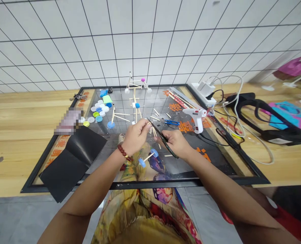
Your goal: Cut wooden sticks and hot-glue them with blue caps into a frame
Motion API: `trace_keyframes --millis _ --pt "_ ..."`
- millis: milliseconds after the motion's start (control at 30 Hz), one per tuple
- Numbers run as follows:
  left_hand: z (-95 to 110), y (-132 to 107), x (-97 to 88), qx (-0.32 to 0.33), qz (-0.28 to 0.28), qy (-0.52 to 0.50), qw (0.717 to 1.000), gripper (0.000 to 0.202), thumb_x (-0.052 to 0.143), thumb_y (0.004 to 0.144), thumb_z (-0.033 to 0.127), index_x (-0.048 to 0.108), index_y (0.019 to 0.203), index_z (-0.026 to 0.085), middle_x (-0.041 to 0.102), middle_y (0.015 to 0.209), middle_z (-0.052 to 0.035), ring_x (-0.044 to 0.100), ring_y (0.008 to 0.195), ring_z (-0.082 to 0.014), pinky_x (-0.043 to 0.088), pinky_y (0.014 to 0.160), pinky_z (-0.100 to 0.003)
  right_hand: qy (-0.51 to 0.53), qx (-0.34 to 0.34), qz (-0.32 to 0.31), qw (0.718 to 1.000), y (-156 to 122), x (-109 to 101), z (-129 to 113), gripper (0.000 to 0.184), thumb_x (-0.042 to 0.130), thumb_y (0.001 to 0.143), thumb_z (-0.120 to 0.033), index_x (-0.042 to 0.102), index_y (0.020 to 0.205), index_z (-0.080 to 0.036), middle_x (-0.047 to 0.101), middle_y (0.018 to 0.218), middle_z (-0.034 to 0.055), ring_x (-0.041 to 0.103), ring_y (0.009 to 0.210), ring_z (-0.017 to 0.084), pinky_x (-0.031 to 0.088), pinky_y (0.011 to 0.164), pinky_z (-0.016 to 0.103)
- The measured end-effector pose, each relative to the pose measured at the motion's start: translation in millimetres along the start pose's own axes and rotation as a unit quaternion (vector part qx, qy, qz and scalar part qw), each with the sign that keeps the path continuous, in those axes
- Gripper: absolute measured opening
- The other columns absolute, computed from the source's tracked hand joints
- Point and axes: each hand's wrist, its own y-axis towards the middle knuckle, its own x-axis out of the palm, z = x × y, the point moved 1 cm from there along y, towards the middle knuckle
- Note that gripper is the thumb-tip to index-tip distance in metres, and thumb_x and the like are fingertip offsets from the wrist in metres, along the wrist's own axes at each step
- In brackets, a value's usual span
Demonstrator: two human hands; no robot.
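Left hand (136,135) pinching the upper tip of a long black tool (163,137), right hand (177,144) closed round its lower half, blue-handled scissors (172,122) just beyond, white glue gun (194,117) to the right, loose bottle caps (99,110) farther left on the wooden worktop (18,135)

Craft workshop — wooden bench (20,142); hot glue gun (194,115) (white tiled wall (140,44))
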Motion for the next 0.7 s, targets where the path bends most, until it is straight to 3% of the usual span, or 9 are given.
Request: trace_keyframes --millis 200,367,433,533,600,633,700 --pt "-0.6 -2.3 5.8 -0.002 0.013 0.047 0.999 0.024 0.047 0.092 0.032 0.055 0.073 0.020 0.045 0.059 0.0027 0.044 0.060 -0.0132 0.028 0.060 -0.024 -0.111 0.029 -0.001 0.993 0.9 -0.5 -9.9 0.048 0.047 0.083 -0.060 0.040 0.055 -0.021 0.037 0.048 -0.0036 0.033 0.047 0.010 0.020 0.051 0.025" --pt "7.6 0.6 7.1 -0.039 -0.029 -0.094 0.994 0.022 0.050 0.088 0.028 0.055 0.070 0.017 0.047 0.059 0.0026 0.042 0.059 -0.0111 0.031 0.059 -0.022 -0.152 0.004 0.017 0.988 -0.1 -1.2 -11.5 0.042 0.046 0.084 -0.054 0.044 0.058 -0.021 0.045 0.049 -0.0013 0.035 0.047 0.011 0.020 0.051 0.026" --pt "9.3 2.5 2.9 -0.093 -0.085 -0.208 0.970 0.024 0.053 0.086 0.033 0.054 0.069 0.016 0.039 0.053 0.0045 0.032 0.050 -0.0084 0.025 0.051 -0.021 -0.152 -0.020 0.028 0.988 -1.8 -2.6 -6.5 0.039 0.047 0.084 -0.050 0.043 0.058 -0.021 0.045 0.048 -0.0016 0.034 0.046 0.011 0.021 0.051 0.025" --pt "8.1 3.4 -4.2 -0.201 -0.205 -0.364 0.886 0.031 0.062 0.080 0.045 0.052 0.070 0.017 0.026 0.047 0.0093 0.015 0.041 -0.0050 0.010 0.042 -0.020 -0.167 -0.068 0.042 0.983 -4.3 -5.7 2.1 0.029 0.049 0.080 -0.042 0.044 0.059 -0.021 0.047 0.050 -0.0012 0.037 0.046 0.011 0.022 0.051 0.025" --pt "6.7 2.9 -7.0 -0.246 -0.267 -0.415 0.834 0.035 0.069 0.073 0.048 0.051 0.070 0.018 0.022 0.046 0.0109 0.010 0.040 -0.0036 0.006 0.041 -0.020 -0.187 -0.097 0.042 0.977 -4.8 -7.2 5.7 0.022 0.050 0.076 -0.038 0.047 0.062 -0.021 0.049 0.051 -0.0005 0.040 0.048 0.012 0.022 0.052 0.026" --pt "6.1 2.7 -7.2 -0.251 -0.275 -0.420 0.827 0.036 0.072 0.070 0.047 0.052 0.069 0.017 0.022 0.046 0.0110 0.010 0.040 -0.0031 0.005 0.040 -0.019 -0.200 -0.106 0.043 0.973 -4.6 -7.5 6.5 0.019 0.050 0.075 -0.037 0.048 0.063 -0.021 0.050 0.052 -0.0001 0.042 0.049 0.013 0.023 0.053 0.026" --pt "5.5 1.9 -4.6 -0.239 -0.265 -0.398 0.845 0.036 0.075 0.067 0.046 0.054 0.068 0.016 0.027 0.046 0.0099 0.013 0.039 -0.0024 0.006 0.040 -0.019 -0.232 -0.113 0.049 0.965 -3.5 -7.1 5.8 0.018 0.050 0.074 -0.038 0.051 0.067 -0.021 0.053 0.055 0.0011 0.046 0.052 0.015 0.023 0.054 0.027"
